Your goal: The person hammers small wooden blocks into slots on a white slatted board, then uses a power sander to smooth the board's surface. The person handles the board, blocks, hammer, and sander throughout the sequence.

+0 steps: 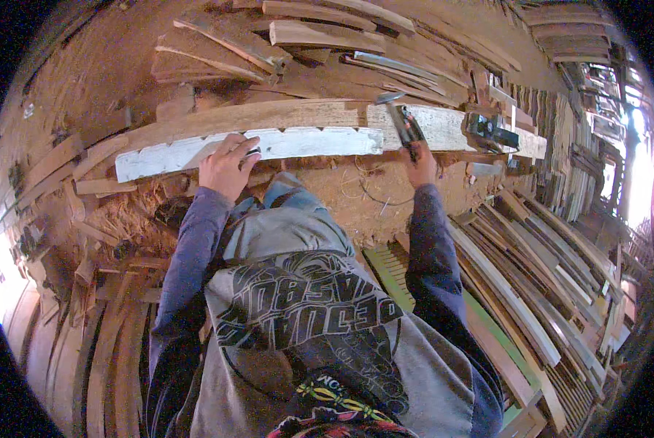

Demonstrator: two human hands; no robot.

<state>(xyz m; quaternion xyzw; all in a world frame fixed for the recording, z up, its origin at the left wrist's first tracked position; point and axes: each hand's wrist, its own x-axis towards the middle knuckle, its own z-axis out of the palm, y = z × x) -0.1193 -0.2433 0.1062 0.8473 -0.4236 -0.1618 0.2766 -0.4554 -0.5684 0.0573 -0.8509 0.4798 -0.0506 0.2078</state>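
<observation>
A long white-painted board (320, 142) with small dark notches along its far edge lies across a longer bare wood plank (290, 115). My left hand (228, 164) rests over the white board, thumb and fingers curled together. A small dark spot shows at its fingertips, too small to name. In my right hand (420, 168) is a hammer (407, 125), gripped by its dark handle. The metal head is raised, pointing away from me, over the plank just right of the white board's end.
On the plank's right end sits a dark hand plane (492, 133). Loose wood offcuts (327, 35) lie on the dusty ground beyond. Stacked strips (517, 277) fill the right side, and long boards (112, 350) lie at the lower left. Thin wire (374, 196) curls on the ground near the plank.
</observation>
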